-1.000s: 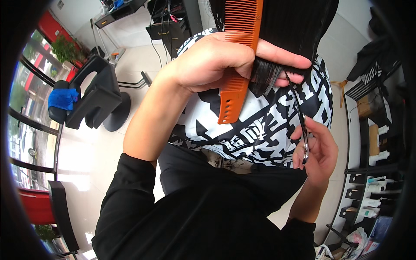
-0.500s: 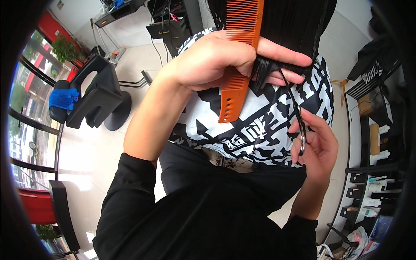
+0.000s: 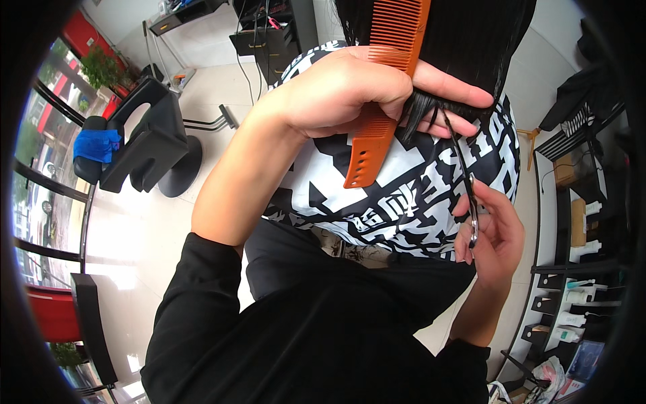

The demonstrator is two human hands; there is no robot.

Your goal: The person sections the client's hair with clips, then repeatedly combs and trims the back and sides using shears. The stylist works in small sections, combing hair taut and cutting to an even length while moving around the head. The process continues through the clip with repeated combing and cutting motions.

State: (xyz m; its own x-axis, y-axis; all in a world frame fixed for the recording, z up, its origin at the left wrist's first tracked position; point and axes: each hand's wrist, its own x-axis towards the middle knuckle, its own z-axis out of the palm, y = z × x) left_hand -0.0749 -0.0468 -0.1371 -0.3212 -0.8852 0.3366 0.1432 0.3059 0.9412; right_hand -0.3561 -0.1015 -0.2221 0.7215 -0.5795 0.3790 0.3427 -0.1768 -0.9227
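Long straight black hair (image 3: pixel 464 40) of a seated person hangs at the top of the head view. My left hand (image 3: pixel 330 91) is closed on an orange comb (image 3: pixel 365 158), held steeply between thumb and palm. Its first two fingers clamp a section of that hair, and the short ends stick out below them. In my right hand (image 3: pixel 501 232) are slim scissors (image 3: pixel 463 158), the thumb and fingers at the handles. The blade tips point up at the hair ends beside my left fingertips. A black-and-white patterned cape (image 3: pixel 323 172) covers the person beneath both hands.
A black salon chair (image 3: pixel 145 135) with a blue towel (image 3: pixel 96 146) stands at the left by the windows. Shelves with bottles (image 3: pixel 575 296) line the right side. Cut hair (image 3: pixel 353 253) lies on the floor below the cape. A black drawer cart (image 3: pixel 266 40) stands at the back.
Hair, comb and left hand now sit slightly farther right in the picture. The scissors still point at the hair ends, their blades looking a little closer together. Both grips are the same.
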